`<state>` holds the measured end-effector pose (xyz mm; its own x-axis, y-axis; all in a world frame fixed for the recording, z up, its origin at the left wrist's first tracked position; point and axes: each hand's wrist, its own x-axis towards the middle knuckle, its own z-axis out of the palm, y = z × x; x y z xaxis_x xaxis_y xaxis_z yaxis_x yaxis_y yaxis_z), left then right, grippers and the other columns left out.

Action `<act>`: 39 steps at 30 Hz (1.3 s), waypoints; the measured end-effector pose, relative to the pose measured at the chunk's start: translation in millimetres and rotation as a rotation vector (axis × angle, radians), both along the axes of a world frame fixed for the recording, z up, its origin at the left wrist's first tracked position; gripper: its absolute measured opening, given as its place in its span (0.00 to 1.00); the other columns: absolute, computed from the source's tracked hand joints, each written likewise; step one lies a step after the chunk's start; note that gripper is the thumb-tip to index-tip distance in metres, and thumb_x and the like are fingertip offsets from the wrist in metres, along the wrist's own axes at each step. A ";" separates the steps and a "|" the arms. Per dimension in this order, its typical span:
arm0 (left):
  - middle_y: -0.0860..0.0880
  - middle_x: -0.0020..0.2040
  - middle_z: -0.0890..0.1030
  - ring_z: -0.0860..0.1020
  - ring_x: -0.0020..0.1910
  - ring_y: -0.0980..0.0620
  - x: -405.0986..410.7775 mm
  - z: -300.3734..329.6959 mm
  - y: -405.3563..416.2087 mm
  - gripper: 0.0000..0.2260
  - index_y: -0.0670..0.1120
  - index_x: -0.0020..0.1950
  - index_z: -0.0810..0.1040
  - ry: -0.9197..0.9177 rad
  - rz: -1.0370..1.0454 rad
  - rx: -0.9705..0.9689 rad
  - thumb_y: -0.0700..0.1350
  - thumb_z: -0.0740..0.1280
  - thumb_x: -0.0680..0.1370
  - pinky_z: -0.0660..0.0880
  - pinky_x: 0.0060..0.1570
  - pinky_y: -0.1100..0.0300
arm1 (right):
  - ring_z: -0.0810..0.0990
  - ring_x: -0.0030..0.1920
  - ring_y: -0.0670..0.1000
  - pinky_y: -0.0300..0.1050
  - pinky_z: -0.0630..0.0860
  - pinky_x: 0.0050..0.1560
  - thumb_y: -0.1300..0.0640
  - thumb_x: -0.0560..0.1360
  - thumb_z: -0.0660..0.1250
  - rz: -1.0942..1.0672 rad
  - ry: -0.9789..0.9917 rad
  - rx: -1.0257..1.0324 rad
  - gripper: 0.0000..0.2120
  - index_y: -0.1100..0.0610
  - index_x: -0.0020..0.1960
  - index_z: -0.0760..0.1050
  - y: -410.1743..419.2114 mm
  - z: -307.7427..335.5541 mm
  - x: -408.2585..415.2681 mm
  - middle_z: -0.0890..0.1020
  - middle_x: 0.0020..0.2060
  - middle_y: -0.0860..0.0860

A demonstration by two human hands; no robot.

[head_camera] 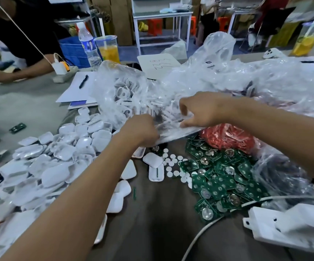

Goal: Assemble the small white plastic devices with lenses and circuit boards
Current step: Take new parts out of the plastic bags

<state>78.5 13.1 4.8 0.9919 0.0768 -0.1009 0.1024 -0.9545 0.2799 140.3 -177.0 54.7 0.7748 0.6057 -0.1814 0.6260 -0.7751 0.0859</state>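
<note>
Both hands on the clear plastic bag (133,91) of white parts, mid-surface. Left hand (139,129) curled, gripping bag's near edge; right hand (203,110) pinching the film just beside it, fingers bent round the plastic. Bag crumpled, spreading far to the right.

Grey surface (30,102), w/ dark cloth (161,213) under the near work area. Left of the arms: big heap of white plastic shells (58,157), some spilled toward centre. Between the arms, small white round discs (173,166) scattered, touching the edge of a pile of green circuit boards (223,181) on the right. Behind the boards, bag of red pieces (225,136), partly under the clear film. Near right: white boxy device (291,227) w/ white cable (208,228) running off toward bottom edge. Far left, near surface edge: one lone green board (18,127).

Further back on surface: papers w/ a pen (83,81), sheet w/ scribbled marks (158,65), water bottle (87,46), cup of orange drink (108,48) w/ straw, blue crate (71,51), white charger (59,65) on a power strip. Second orange drink (306,39) at far right.

Room: another person's arm (11,72) resting on surface at top left, dark sleeve. Behind, white metal-frame tables (161,17), red stools (155,26) beneath, cardboard boxes (118,16).
</note>
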 end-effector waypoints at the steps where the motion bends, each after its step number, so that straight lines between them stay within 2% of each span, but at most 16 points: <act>1: 0.45 0.38 0.77 0.77 0.42 0.46 -1.7 1.2 -0.4 0.07 0.45 0.40 0.72 0.043 -0.009 0.036 0.43 0.67 0.76 0.74 0.42 0.57 | 0.72 0.41 0.47 0.46 0.69 0.40 0.37 0.79 0.68 -0.036 -0.069 -0.036 0.26 0.56 0.66 0.69 -0.5 1.7 1.2 0.75 0.43 0.48; 3: 0.45 0.43 0.81 0.80 0.45 0.46 -3.8 2.9 -1.7 0.03 0.45 0.47 0.79 0.031 0.007 0.058 0.42 0.68 0.74 0.78 0.44 0.55 | 0.70 0.37 0.47 0.44 0.65 0.32 0.37 0.78 0.69 -0.132 -0.155 -0.060 0.34 0.61 0.70 0.65 -1.9 2.1 2.6 0.69 0.38 0.48; 5: 0.45 0.48 0.82 0.81 0.48 0.42 -3.3 2.9 -3.9 0.06 0.47 0.51 0.81 -0.114 0.073 0.035 0.43 0.69 0.75 0.79 0.47 0.53 | 0.70 0.36 0.46 0.43 0.66 0.31 0.37 0.80 0.66 -0.184 -0.126 -0.028 0.33 0.64 0.69 0.66 -6.6 -2.0 5.4 0.71 0.38 0.50; 8: 0.44 0.53 0.80 0.79 0.53 0.41 4.7 0.8 -12.3 0.16 0.53 0.66 0.78 -0.366 0.078 -0.063 0.48 0.69 0.78 0.74 0.48 0.52 | 0.73 0.39 0.47 0.45 0.70 0.38 0.45 0.85 0.62 -0.172 -0.030 0.104 0.19 0.61 0.59 0.77 -12.8 -4.8 7.8 0.82 0.47 0.55; 10: 0.43 0.57 0.75 0.75 0.56 0.40 10.3 -1.8 -22.1 0.28 0.59 0.79 0.64 -0.426 -0.021 -0.159 0.48 0.68 0.80 0.72 0.54 0.48 | 0.75 0.39 0.47 0.43 0.72 0.37 0.57 0.85 0.61 -0.209 0.003 0.208 0.11 0.60 0.56 0.81 -13.9 -4.3 6.6 0.84 0.50 0.54; 13: 0.40 0.65 0.71 0.68 0.64 0.38 21.2 -6.6 -32.1 0.30 0.57 0.81 0.61 -0.514 -0.003 -0.195 0.47 0.65 0.80 0.66 0.65 0.47 | 0.75 0.33 0.52 0.43 0.71 0.32 0.65 0.82 0.59 -0.393 0.115 0.406 0.12 0.65 0.48 0.80 -17.1 -3.8 7.2 0.80 0.37 0.56; 16: 0.40 0.65 0.74 0.70 0.65 0.36 31.4 -11.9 -34.9 0.30 0.51 0.79 0.64 -0.498 0.050 -0.261 0.45 0.68 0.77 0.68 0.68 0.44 | 0.73 0.23 0.53 0.42 0.69 0.24 0.68 0.80 0.56 -0.639 0.257 0.830 0.12 0.67 0.42 0.75 -20.8 -2.3 8.4 0.80 0.31 0.60; 19: 0.45 0.59 0.80 0.79 0.56 0.42 34.3 -16.3 -39.7 0.36 0.50 0.79 0.60 -0.514 0.014 -0.380 0.39 0.70 0.74 0.78 0.55 0.46 | 0.70 0.17 0.49 0.37 0.68 0.20 0.66 0.82 0.54 -0.826 0.417 1.168 0.13 0.66 0.44 0.75 -23.6 -0.2 10.5 0.80 0.30 0.60; 22: 0.54 0.56 0.80 0.78 0.46 0.62 35.8 -22.1 -47.3 0.40 0.53 0.78 0.61 -0.564 -0.021 -0.464 0.40 0.76 0.70 0.73 0.38 0.62 | 0.74 0.20 0.49 0.39 0.71 0.21 0.66 0.83 0.55 -0.739 0.482 0.969 0.14 0.68 0.46 0.78 -29.7 -4.0 9.8 0.81 0.29 0.58; 24: 0.59 0.51 0.78 0.77 0.40 0.65 36.9 -22.8 -53.6 0.35 0.52 0.73 0.66 -0.577 0.037 -0.564 0.39 0.75 0.69 0.68 0.32 0.66 | 0.76 0.24 0.50 0.43 0.73 0.23 0.66 0.83 0.58 -0.608 0.524 0.818 0.13 0.68 0.48 0.80 -34.5 -6.3 8.9 0.82 0.26 0.54; 27: 0.56 0.45 0.79 0.80 0.41 0.55 38.7 -18.6 -60.3 0.22 0.49 0.61 0.72 -0.535 0.131 -0.600 0.35 0.71 0.70 0.76 0.34 0.55 | 0.77 0.24 0.48 0.42 0.74 0.24 0.65 0.84 0.60 -0.498 0.559 0.728 0.13 0.68 0.48 0.81 -38.3 -5.0 7.4 0.83 0.26 0.53; 29: 0.51 0.43 0.79 0.79 0.43 0.46 38.9 -13.9 -63.3 0.19 0.45 0.60 0.73 -0.504 0.117 -0.461 0.35 0.70 0.71 0.76 0.36 0.52 | 0.77 0.24 0.47 0.40 0.75 0.24 0.66 0.84 0.61 -0.467 0.516 0.681 0.13 0.68 0.48 0.82 -38.7 -3.8 5.2 0.83 0.27 0.53; 32: 0.45 0.47 0.78 0.79 0.48 0.40 38.6 -6.0 -63.7 0.26 0.41 0.71 0.68 -0.450 0.069 -0.140 0.40 0.70 0.74 0.68 0.36 0.55 | 0.80 0.24 0.48 0.41 0.76 0.25 0.66 0.83 0.61 -0.444 0.362 0.595 0.14 0.66 0.44 0.83 -37.4 -2.9 2.9 0.85 0.29 0.55; 34: 0.39 0.59 0.80 0.79 0.58 0.36 37.9 -1.3 -60.8 0.32 0.38 0.77 0.62 -0.395 0.078 -0.008 0.47 0.71 0.77 0.69 0.43 0.52 | 0.80 0.24 0.48 0.40 0.76 0.25 0.67 0.83 0.61 -0.435 0.309 0.564 0.15 0.65 0.42 0.82 -37.0 -2.2 1.2 0.85 0.29 0.55; 36: 0.37 0.63 0.78 0.78 0.62 0.35 35.4 5.9 -56.5 0.38 0.36 0.77 0.60 -0.334 0.098 0.031 0.54 0.74 0.76 0.69 0.46 0.50 | 0.81 0.25 0.49 0.41 0.77 0.26 0.67 0.83 0.61 -0.421 0.298 0.547 0.15 0.65 0.42 0.82 -37.0 -1.6 0.1 0.85 0.31 0.57; 39: 0.40 0.60 0.79 0.78 0.60 0.37 28.6 20.3 -47.2 0.40 0.40 0.69 0.67 -0.263 0.120 0.037 0.64 0.77 0.70 0.68 0.44 0.51 | 0.80 0.28 0.48 0.39 0.77 0.28 0.63 0.84 0.63 -0.366 0.262 0.474 0.13 0.64 0.44 0.82 -35.4 -2.7 -2.6 0.85 0.34 0.56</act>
